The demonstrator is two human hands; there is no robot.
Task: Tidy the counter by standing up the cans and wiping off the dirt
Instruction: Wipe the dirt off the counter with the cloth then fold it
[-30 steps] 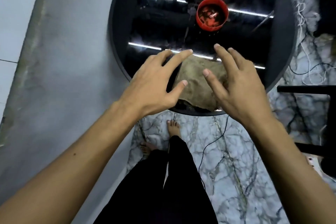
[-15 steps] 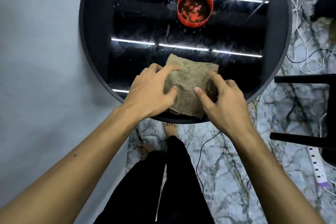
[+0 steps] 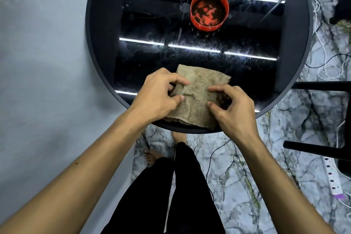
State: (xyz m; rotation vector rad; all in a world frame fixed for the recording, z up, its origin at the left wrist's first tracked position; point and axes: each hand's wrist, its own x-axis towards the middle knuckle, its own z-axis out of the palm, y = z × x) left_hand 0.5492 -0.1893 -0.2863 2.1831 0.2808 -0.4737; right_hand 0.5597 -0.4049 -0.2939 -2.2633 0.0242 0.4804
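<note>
Cloth, brown and coarse, lies on the near edge of the round black table, its nearest corner right at the rim. Both hands are on it. The left hand has its fingers curled over the cloth's left edge and pinches a fold against the thumb. The right hand grips the right edge the same way, with its thumb on top and its fingers bent, bunching the fabric. Beyond the cloth, the glossy tabletop reflects long light strips and shows pale smears and specks around them. Farther back, well apart from the cloth, a red can stands upright with its open top facing up. Its inside looks dark with red patches, and I cannot tell what it holds.
</note>
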